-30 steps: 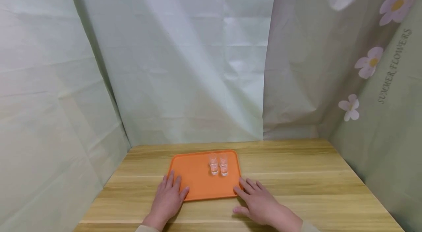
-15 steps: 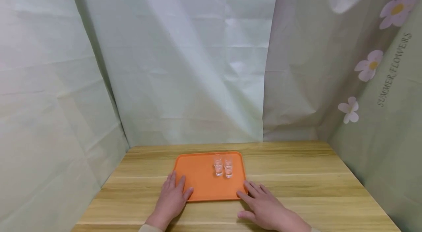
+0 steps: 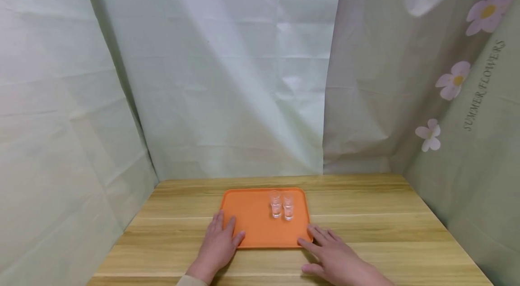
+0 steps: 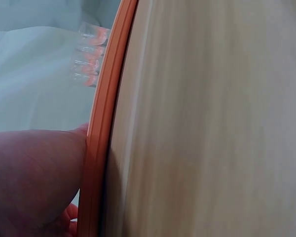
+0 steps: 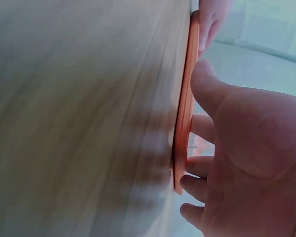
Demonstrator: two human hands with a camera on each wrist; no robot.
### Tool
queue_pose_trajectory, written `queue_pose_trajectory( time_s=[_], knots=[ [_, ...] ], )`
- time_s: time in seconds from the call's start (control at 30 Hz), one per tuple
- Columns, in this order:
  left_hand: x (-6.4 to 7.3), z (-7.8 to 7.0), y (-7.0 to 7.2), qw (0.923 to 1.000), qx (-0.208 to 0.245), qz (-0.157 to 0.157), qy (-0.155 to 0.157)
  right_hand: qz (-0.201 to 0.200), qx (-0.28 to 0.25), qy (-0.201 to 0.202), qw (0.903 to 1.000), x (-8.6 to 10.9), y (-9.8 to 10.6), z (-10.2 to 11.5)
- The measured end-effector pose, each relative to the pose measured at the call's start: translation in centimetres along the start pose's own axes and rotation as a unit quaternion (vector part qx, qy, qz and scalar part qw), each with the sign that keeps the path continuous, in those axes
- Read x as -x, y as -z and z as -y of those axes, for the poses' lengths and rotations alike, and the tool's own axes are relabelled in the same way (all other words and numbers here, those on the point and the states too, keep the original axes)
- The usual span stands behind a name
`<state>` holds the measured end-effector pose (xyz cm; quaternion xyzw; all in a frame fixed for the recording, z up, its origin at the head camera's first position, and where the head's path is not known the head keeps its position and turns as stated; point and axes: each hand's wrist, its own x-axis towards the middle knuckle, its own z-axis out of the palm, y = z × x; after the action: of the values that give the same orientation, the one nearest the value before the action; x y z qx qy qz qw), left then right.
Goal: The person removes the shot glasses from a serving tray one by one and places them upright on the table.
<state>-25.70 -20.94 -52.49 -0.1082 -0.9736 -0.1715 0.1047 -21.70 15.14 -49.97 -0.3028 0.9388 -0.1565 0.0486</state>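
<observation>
Left hand (image 3: pixel 218 246) and right hand (image 3: pixel 334 255), fingers unclenched, touch the orange tray (image 3: pixel 253 232); uneven pushing could topple the clear glasses (image 3: pixel 276 210) (standing close together).

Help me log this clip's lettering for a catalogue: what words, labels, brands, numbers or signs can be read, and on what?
"SUMMER FLOWERS": on the cloth at the right of the head view, beside the printed flowers.
No other text can be made out; the tray, glasses and table show none.

Glasses (image 3: pixel 288 209) on tray (image 3: pixel 252 229), twd back rt.
</observation>
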Motion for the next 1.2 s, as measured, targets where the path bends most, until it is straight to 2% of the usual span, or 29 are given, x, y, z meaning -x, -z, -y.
queue_pose_trajectory(
  time_s=[0.03,0.13,0.27,0.37,0.43,0.63,0.93,1.07,1.2],
  knots=[
    [0.0,-0.1,-0.1,1.0000,0.002,-0.002,-0.002,0.001,0.000,-0.002,1.0000,0.1,0.0,-0.1],
    [-0.2,0.3,-1.5,0.9992,0.008,-0.033,-0.021,-0.005,0.003,-0.001,1.0000,0.6,0.0,-0.4],
    [0.0,-0.2,-1.8,0.9983,0.007,-0.046,-0.033,-0.017,0.015,0.006,0.9997,1.2,-0.1,-0.7],
    [0.2,-1.2,-1.1,0.9988,0.004,-0.036,-0.033,-0.024,0.020,0.011,0.9994,1.5,-0.2,-0.9],
    [0.3,-1.4,-1.1,0.9985,0.002,-0.039,-0.038,-0.027,0.019,0.011,0.9994,1.7,-0.2,-1.0],
    [0.5,-2.1,-0.9,0.9995,0.008,-0.008,-0.028,-0.025,0.005,0.013,0.9996,2.6,-0.1,-1.4],
    [0.6,-2.1,-1.6,0.9976,0.047,-0.031,-0.040,-0.007,0.002,0.008,0.9999,3.0,0.3,-1.8],
    [0.5,-2.2,-1.3,0.9985,0.040,-0.020,-0.033,-0.030,0.027,0.013,0.9991,2.7,0.4,-1.6],
    [0.5,-2.1,-0.5,0.9993,0.018,-0.017,-0.028,-0.098,0.064,0.018,0.9929,2.2,0.7,-1.2]
  ],
)
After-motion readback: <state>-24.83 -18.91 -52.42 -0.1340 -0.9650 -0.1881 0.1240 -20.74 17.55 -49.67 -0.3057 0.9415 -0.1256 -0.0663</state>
